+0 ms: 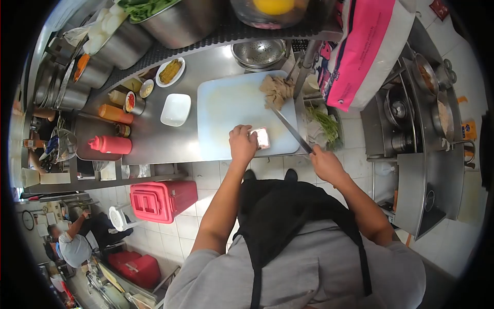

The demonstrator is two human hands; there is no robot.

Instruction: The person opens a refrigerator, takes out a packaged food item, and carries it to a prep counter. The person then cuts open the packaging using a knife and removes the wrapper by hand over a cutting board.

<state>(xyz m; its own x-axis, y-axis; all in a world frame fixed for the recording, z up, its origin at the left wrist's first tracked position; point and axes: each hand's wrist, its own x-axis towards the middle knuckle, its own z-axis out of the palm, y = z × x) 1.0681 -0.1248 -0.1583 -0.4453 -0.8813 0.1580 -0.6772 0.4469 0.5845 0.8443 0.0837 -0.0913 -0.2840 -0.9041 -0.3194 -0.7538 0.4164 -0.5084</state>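
Observation:
My right hand [327,166] is closed round the handle of a long kitchen knife [292,130]. Its blade slants up and left over the cutting board [221,108], with the tip by a crumpled brown cloth [278,91]. My left hand [243,143] rests near the board's front edge, its curled fingers holding the side of a small pale block with a pinkish edge [262,138]. Glare on the block hides what it is. The blade is apart from the block.
A white square bowl [175,109] and a plate of yellowish food [170,72] stand left of the board. Behind is a colander [258,53]. Squeeze bottles [110,144] are farther left. Greens [322,126] lie at right, below a pink-and-white bag [360,56]. Another person [77,244] sits at lower left.

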